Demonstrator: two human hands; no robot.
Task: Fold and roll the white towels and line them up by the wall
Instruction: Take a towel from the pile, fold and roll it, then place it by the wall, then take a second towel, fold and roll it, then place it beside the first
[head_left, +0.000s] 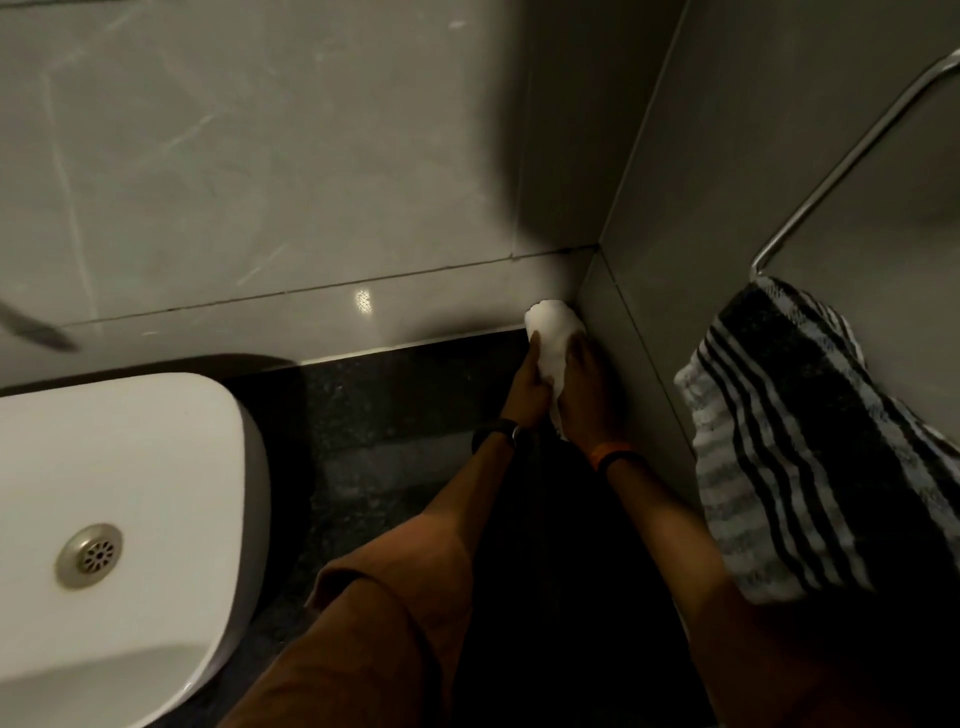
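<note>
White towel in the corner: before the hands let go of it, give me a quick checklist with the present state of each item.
1. Both hands on the white towel: ok; left hand and right hand hold its sides.
2. Towel rolled: ok, it looks like a compact roll.
3. Towel at the wall: ok, its far end sits in the corner.
4. Resting flat on the dark counter: cannot tell.
5. Clear of the striped towel: ok, that one hangs apart to the right.
6. Other rolled towels lined up: cannot tell, none in view.
</note>
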